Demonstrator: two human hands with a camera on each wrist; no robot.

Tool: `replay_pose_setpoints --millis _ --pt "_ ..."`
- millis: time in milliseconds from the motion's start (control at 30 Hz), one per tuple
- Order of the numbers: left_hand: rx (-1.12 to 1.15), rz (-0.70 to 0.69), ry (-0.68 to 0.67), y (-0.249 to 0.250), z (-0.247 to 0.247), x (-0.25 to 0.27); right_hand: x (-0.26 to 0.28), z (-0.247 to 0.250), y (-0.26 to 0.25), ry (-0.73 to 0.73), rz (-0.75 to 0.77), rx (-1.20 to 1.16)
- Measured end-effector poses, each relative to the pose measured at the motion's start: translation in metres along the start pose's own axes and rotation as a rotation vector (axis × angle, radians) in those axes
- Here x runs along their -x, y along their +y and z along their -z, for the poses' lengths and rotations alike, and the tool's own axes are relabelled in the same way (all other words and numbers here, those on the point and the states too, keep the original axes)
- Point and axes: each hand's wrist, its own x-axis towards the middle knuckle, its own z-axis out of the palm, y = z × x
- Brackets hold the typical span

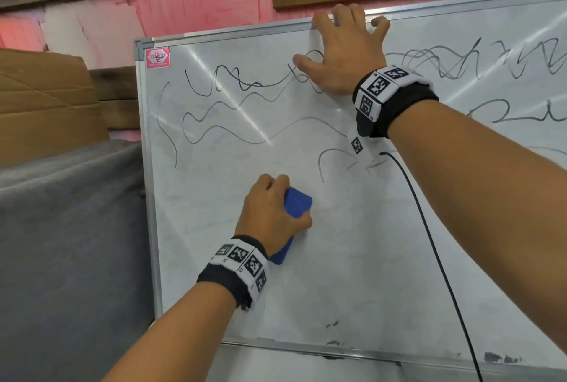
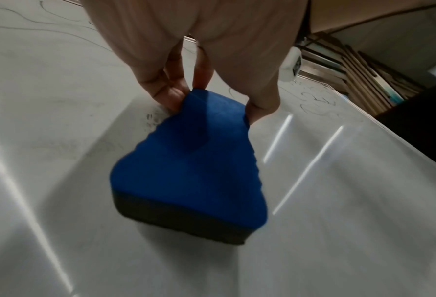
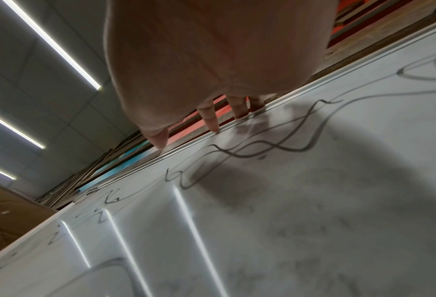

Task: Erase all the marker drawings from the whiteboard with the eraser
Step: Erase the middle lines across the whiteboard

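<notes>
Eraser sits lower centre of the frame, pinched between my left hand's fingers and thumb, against the whiteboard. My right hand lies spread, fingertips curled over its top edge

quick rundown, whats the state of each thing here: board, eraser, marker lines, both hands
whiteboard: propped upright, lower part wiped, upper part marked
eraser: blue, pressed against the board, held
marker lines: not yet erased across the top and right
left hand: grips the eraser
right hand: flat on the board, fingers over its top edge
</notes>
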Motion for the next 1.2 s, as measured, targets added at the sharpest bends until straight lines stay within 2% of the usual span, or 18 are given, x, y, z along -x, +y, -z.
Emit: replay_pose_setpoints --millis 133,300,700,833,967,1100,1200 --pt "0.073 0.096 0.144 0.000 0.008 -0.016 0.000 0.001 0.001 -0.001 0.004 0.001" --pt "0.021 0.037 0.060 -0.008 -0.001 -0.003 -0.001 0.000 0.003 -0.023 0.030 0.021" --pt "-0.016 0.080 0.082 0.003 0.005 -0.012 0.012 0.005 0.006 -0.033 0.043 -0.040" --pt "0.003 0.093 0.053 0.011 0.001 -0.010 0.065 0.013 -0.005 0.056 0.021 -0.167" --pt "0.052 0.131 0.014 0.019 -0.004 -0.007 0.165 0.010 -0.020 0.100 0.057 -0.370" --pt "0.124 0.232 0.037 0.027 -0.002 -0.016 0.259 -0.009 -0.033 -0.126 -0.013 -0.537" --pt "0.145 0.268 0.043 0.034 0.000 -0.019 0.281 -0.020 -0.038 -0.239 -0.060 -0.592"
